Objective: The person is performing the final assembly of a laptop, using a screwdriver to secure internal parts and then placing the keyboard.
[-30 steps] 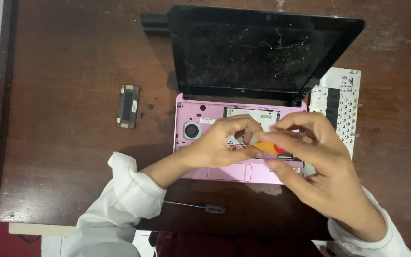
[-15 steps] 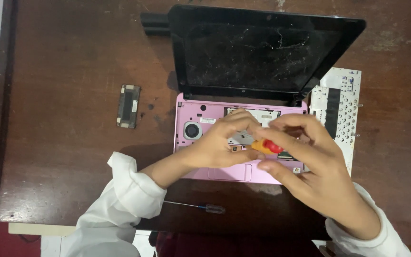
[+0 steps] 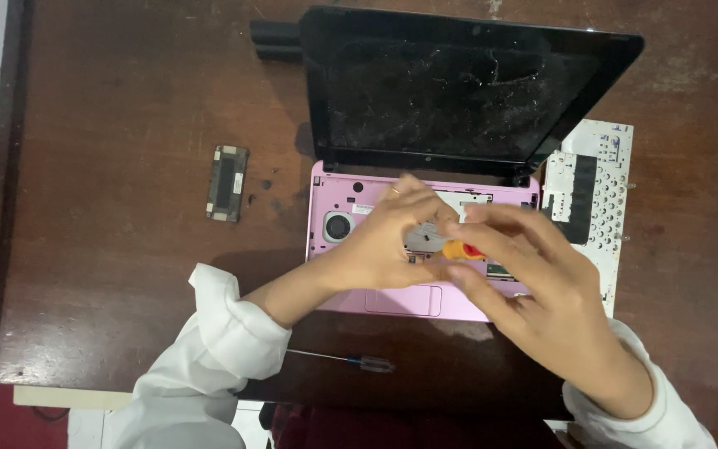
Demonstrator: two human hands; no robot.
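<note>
Pink netbook base [image 3: 392, 299], keyboard removed, sits on the dark wooden table [image 3: 126, 125] in front of me with its black screen [image 3: 459, 91] tilted open.

Left arm: white sleeve [image 3: 209, 349] enters from lower left, forearm angled up and to the right. My left hand [image 3: 388, 241] rests palm down on the opened deck, fingers curled together over the grey metal plate [image 3: 421, 237] at the middle of the base. Fingertips touch the plate area; I cannot tell whether they pinch anything underneath.

Right arm: comes in from lower right, wrist bent toward the centre. My right hand [image 3: 533, 283] is half closed, thumb and forefinger pinching the orange-and-red handle of a small screwdriver [image 3: 463, 249]. Remaining fingers are loosely spread above the deck. The handle sits just beside the left fingertips, over the middle of the base; its tip is hidden by the hands.

Around: round fan opening [image 3: 338, 226] at the left of the deck, clear of both hands. Detached keyboard [image 3: 600, 191], white underside up, lies along the right edge of the netbook. A small black rectangular cover [image 3: 228, 183] lies well apart to the left. A second thin screwdriver [image 3: 351, 359] with a dark handle lies near the table's front edge, below the netbook.
</note>
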